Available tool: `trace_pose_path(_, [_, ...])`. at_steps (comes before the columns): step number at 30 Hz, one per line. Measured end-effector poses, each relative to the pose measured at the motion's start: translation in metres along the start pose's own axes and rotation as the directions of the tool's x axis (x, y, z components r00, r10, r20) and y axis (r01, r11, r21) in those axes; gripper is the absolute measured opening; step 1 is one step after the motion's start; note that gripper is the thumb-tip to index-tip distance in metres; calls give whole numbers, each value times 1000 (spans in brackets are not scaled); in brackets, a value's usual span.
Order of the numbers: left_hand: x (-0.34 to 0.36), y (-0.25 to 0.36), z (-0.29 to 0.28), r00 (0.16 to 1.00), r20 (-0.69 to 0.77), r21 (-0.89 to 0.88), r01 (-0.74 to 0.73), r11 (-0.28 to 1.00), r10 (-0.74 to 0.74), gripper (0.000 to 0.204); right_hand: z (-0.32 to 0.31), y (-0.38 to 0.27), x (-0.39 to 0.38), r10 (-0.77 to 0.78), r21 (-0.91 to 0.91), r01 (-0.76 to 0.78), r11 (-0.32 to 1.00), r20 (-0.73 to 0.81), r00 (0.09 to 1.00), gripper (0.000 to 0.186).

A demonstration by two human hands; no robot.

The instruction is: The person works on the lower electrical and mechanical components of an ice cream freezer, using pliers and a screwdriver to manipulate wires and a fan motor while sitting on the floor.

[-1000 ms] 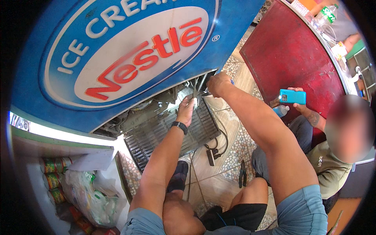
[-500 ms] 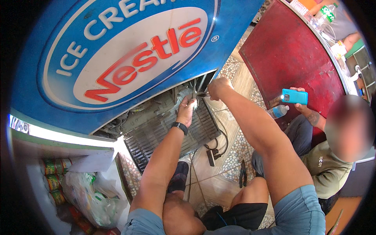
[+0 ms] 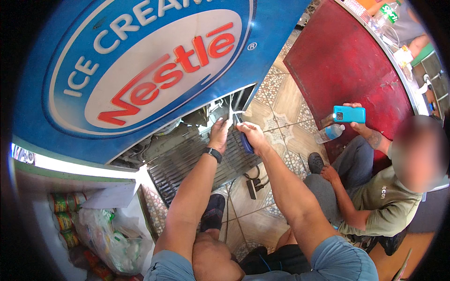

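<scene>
In the head view a blue freezer cabinet (image 3: 187, 86) with an oval logo has an open lower compartment (image 3: 173, 131), with a finned metal grille (image 3: 183, 164) lying out below it. My left hand (image 3: 219, 135) is closed around something thin at the opening, beside pale tubing (image 3: 231, 108); exactly what is partly hidden. My right hand (image 3: 253, 138), just to its right, grips a blue-handled tool (image 3: 246, 143), its metal end angled toward that tubing.
A co-worker (image 3: 375, 206) sits at right, holding a lit teal phone (image 3: 349, 114). A water bottle (image 3: 328, 134) lies by a red counter (image 3: 342, 65). A black plug block (image 3: 253, 186) is on the tiled floor. A bin (image 3: 110, 234) with bags and cans sits left.
My right hand has come down and left, closer to my left hand, turning the blue-handled tool. The co-worker's lower hand now shows on a knee, and their foot is visible.
</scene>
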State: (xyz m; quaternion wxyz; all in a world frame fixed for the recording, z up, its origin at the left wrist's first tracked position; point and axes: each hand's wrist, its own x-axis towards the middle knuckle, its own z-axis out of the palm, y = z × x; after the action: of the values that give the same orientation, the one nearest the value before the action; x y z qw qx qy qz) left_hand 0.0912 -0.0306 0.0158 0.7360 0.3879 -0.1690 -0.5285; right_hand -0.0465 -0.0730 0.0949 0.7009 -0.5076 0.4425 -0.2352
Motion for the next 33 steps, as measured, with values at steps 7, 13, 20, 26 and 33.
trace_pose_path(7, [-5, 6, 18, 1000, 12, 2, 10, 1000, -10, 23, -18, -7, 0, 86, 183, -71, 981, -76, 993, 11])
trace_pose_path(13, [-9, -6, 8, 999, 44, -51, 3, 999, -1, 25, -21, 2, 10, -23, -327, -46, 944, -204, 979, 22])
trace_pose_path(20, [6, -14, 17, 999, -32, -61, -27, 998, 25, 14, -21, 9, 28, -33, -249, 26, 968, -24, 999, 23])
trace_pose_path(26, [-2, -10, -5, 997, -67, -33, -49, 998, 46, 12, 6, 14, 13, -12, -150, 16, 989, 30, 999, 18])
trace_pose_path(33, [-12, -16, 4, 1000, -10, -2, 13, 1000, -13, 24, 4, 45, 17, -109, 191, 130, 973, -119, 987, 9])
